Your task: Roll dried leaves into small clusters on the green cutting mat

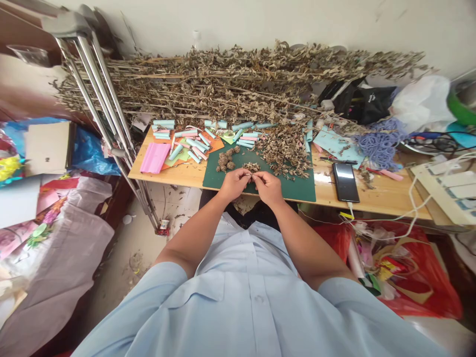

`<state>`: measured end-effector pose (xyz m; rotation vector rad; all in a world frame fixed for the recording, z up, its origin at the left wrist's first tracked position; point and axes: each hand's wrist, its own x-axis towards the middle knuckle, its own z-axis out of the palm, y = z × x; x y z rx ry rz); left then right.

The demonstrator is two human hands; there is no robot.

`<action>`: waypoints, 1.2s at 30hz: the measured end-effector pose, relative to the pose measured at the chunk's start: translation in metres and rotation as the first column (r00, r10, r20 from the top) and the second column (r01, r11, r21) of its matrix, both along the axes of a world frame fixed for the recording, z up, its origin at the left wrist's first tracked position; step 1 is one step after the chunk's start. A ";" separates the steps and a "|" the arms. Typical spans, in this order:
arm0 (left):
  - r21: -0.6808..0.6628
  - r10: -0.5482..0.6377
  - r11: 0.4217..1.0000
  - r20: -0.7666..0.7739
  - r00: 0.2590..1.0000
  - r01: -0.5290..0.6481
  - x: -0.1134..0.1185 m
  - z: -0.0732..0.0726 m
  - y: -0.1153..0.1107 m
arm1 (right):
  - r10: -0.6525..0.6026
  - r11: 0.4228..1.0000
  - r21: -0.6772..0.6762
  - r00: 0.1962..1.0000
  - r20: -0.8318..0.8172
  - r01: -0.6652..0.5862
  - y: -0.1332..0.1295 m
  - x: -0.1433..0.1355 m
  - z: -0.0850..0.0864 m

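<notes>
My left hand (pixel 235 184) and my right hand (pixel 269 187) meet fingertip to fingertip over the front edge of a green cutting mat (pixel 212 174). Both are closed in a pinch; whatever is between the fingertips is too small to make out. Just behind them lies a small heap of dried leaf bits (pixel 251 166). Several brown crumpled balls of dried plant (pixel 225 159) sit on the mat beyond my left hand. A larger pile of loose dried leaves (pixel 288 151) covers the mat's right side.
Long dried plant stalks (pixel 208 74) fill the table's back. Blue and pink paper rolls (pixel 195 146) and a pink folded sheet (pixel 155 157) lie left. At right are a phone (pixel 345 182) on a cable, purple cord (pixel 383 141) and a power strip (pixel 451 186). Metal crutches (pixel 107 104) lean left.
</notes>
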<state>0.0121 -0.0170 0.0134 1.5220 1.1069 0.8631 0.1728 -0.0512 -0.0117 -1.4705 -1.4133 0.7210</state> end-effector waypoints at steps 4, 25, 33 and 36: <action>-0.006 0.022 1.000 0.036 0.999 -0.022 0.000 -0.003 0.002 | -0.019 1.000 -0.019 1.000 0.003 0.019 -0.001 0.000 0.003; 0.041 0.018 0.999 0.022 1.000 -0.019 -0.001 -0.005 0.003 | -0.033 0.999 0.008 0.999 0.024 0.033 0.001 0.000 -0.001; 0.119 -0.005 0.993 -0.060 0.998 0.013 0.000 -0.004 0.003 | 0.002 1.000 0.015 1.000 -0.005 -0.001 0.000 0.000 0.002; 0.130 0.011 0.992 -0.088 0.996 0.000 0.001 -0.003 0.002 | 0.009 1.000 0.009 1.000 0.006 -0.009 -0.001 0.000 0.003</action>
